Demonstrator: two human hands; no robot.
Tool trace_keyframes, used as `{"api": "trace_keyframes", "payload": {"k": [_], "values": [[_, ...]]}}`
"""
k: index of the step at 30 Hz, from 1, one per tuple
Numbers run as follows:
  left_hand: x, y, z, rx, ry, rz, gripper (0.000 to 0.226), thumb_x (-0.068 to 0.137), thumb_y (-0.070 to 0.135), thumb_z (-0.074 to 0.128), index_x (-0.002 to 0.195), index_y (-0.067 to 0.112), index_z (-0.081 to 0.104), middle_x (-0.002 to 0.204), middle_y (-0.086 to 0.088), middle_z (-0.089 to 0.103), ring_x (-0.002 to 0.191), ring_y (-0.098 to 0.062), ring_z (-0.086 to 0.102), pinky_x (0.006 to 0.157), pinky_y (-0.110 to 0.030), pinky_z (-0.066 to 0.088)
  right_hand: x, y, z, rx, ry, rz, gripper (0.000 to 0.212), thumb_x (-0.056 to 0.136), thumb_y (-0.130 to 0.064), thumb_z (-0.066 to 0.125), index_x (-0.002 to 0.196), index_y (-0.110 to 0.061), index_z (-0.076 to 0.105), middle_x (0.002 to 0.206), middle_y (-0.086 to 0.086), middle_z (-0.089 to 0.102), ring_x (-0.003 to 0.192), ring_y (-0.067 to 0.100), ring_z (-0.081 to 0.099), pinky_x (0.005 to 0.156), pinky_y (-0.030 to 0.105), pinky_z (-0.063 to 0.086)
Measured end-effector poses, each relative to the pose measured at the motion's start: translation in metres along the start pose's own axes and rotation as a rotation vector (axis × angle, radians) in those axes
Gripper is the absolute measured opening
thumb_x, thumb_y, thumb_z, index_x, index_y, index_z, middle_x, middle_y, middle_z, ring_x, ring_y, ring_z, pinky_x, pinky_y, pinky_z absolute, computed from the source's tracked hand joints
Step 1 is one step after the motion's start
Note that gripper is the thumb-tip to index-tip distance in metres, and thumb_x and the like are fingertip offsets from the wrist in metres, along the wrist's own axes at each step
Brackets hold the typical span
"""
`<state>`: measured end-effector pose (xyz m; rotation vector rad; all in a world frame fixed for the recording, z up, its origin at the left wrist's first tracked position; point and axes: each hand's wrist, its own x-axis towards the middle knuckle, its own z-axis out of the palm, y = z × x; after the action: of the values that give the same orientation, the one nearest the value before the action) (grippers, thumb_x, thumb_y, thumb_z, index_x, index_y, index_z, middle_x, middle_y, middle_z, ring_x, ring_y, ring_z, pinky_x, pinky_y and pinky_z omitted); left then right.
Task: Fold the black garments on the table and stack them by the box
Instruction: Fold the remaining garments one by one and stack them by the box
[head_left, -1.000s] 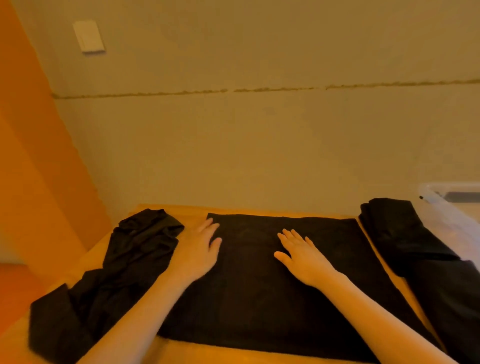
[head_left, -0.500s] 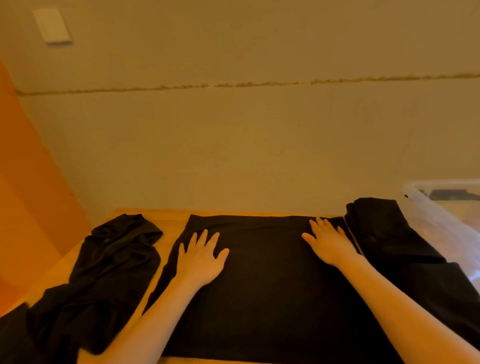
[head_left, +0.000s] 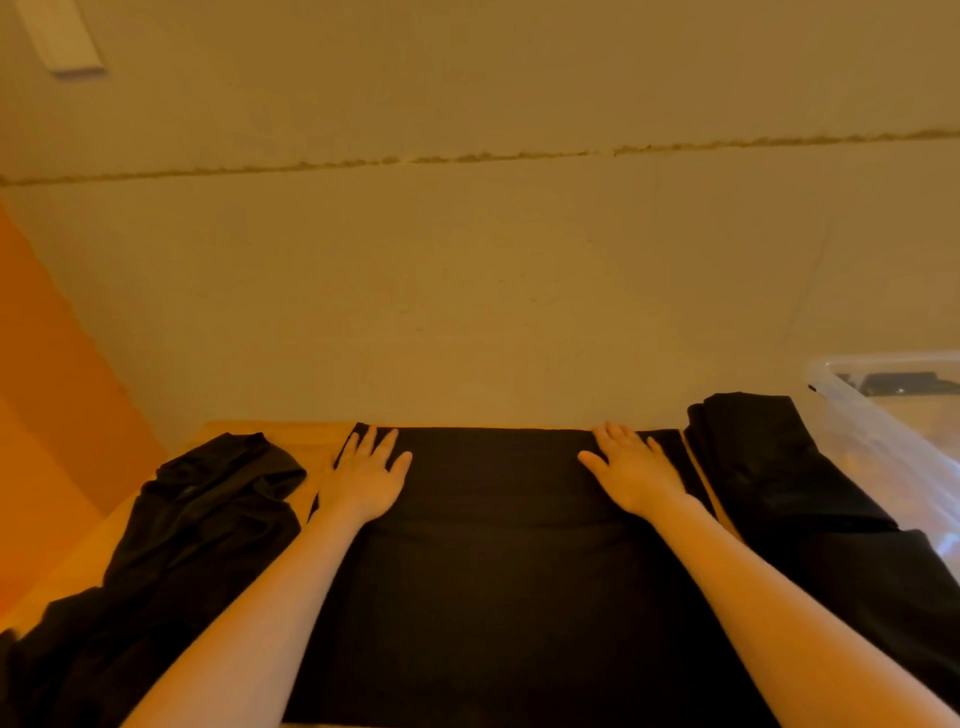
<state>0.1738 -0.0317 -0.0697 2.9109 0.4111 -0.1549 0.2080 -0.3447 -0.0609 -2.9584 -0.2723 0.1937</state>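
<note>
A black garment lies spread flat in the middle of the wooden table. My left hand presses flat on its far left corner, fingers straight. My right hand lies flat near its far right corner, fingers straight too. A crumpled black garment sits in a heap on the left. Folded black garments are stacked on the right, against the clear plastic box.
A beige wall rises right behind the table's far edge. An orange surface stands at the left. The clear box holds something dark at the far right. A white wall plate is high at the upper left.
Both hands have slid outward and farther away over the flat garment, the left to its far left corner, the right toward its far right corner. The camera has shifted slightly.
</note>
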Motion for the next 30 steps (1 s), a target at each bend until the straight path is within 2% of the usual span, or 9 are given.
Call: {"api": "trace_keyframes", "payload": {"k": [4,7,12,15,19,23,25,27,30], "values": [[-0.020,0.010,-0.011,0.062,-0.009,0.032,0.059,0.099,0.050,0.014,0.151,0.026,0.002,0.159,-0.003,-0.006,0.145,-0.022,-0.009,0.118,-0.048,0.000,-0.018,-0.006,-0.011,-0.031,0.015,0.060,0.064,0.099,-0.045,0.023,0.149,-0.009,0.006,0.157,0.009,0.004,0.144,0.024,0.003,0.117,0.042,0.009],[-0.068,0.036,-0.011,0.060,0.071,0.169,0.059,0.100,0.045,0.020,0.151,0.021,0.004,0.159,-0.004,-0.004,0.145,-0.022,-0.009,0.116,-0.047,-0.002,-0.056,-0.050,-0.011,0.038,0.048,-0.062,0.063,0.098,-0.044,0.030,0.148,-0.013,0.009,0.157,0.006,0.005,0.144,0.022,0.003,0.116,0.041,0.009],[-0.148,0.058,0.018,0.066,-0.050,0.307,0.056,0.101,0.041,0.021,0.151,0.024,0.004,0.159,0.001,-0.003,0.146,-0.018,-0.008,0.117,-0.044,-0.001,-0.124,-0.106,0.023,0.055,-0.076,-0.236,0.059,0.098,-0.046,0.027,0.149,-0.020,0.008,0.157,-0.001,0.001,0.144,0.016,-0.002,0.116,0.039,0.002],[-0.162,0.023,0.018,0.060,0.015,0.235,0.056,0.100,0.046,0.020,0.151,0.027,0.006,0.159,0.004,0.001,0.146,-0.017,-0.004,0.117,-0.042,0.002,-0.143,-0.076,0.024,0.016,-0.012,-0.170,0.060,0.097,-0.049,0.027,0.148,-0.023,0.009,0.157,-0.004,0.003,0.144,0.014,-0.001,0.116,0.040,0.002],[-0.178,-0.033,0.012,0.076,0.008,0.121,0.057,0.100,0.048,0.017,0.151,0.027,0.004,0.159,0.004,0.001,0.146,-0.017,-0.003,0.118,-0.040,0.003,-0.162,-0.016,0.017,0.017,0.012,-0.008,0.060,0.097,-0.048,0.025,0.149,-0.021,0.009,0.157,-0.003,0.004,0.144,0.014,0.001,0.116,0.038,0.006],[-0.196,-0.045,0.006,0.101,0.018,0.081,0.056,0.101,0.045,0.017,0.151,0.024,0.004,0.159,0.001,0.002,0.146,-0.019,-0.003,0.117,-0.044,0.001,-0.176,-0.002,0.012,-0.048,0.010,0.094,0.059,0.099,-0.045,0.022,0.149,-0.016,0.008,0.157,0.002,0.005,0.144,0.018,0.002,0.118,0.039,0.007],[-0.207,-0.033,0.006,0.119,0.095,0.103,0.056,0.101,0.043,0.020,0.151,0.020,0.009,0.159,-0.001,0.006,0.146,-0.019,0.000,0.117,-0.044,0.002,-0.187,-0.019,0.010,-0.107,0.103,0.043,0.059,0.099,-0.044,0.026,0.148,-0.015,0.010,0.157,0.004,0.008,0.144,0.020,0.004,0.118,0.039,0.008],[-0.219,-0.016,0.011,0.071,0.132,0.185,0.055,0.101,0.041,0.023,0.151,0.018,0.011,0.159,-0.001,0.008,0.146,-0.018,0.002,0.117,-0.041,0.003,-0.200,-0.047,0.012,-0.059,0.152,-0.104,0.059,0.098,-0.043,0.030,0.148,-0.018,0.011,0.157,0.001,0.008,0.144,0.017,0.004,0.117,0.037,0.007],[-0.235,-0.003,0.023,0.025,0.034,0.234,0.055,0.101,0.042,0.022,0.151,0.022,0.009,0.159,0.002,0.004,0.146,-0.016,-0.001,0.117,-0.039,0.001,-0.221,-0.075,0.022,0.012,-0.010,-0.256,0.064,0.095,-0.051,0.026,0.148,-0.022,0.007,0.157,-0.002,0.003,0.144,0.013,-0.001,0.116,0.035,0.004]]}}
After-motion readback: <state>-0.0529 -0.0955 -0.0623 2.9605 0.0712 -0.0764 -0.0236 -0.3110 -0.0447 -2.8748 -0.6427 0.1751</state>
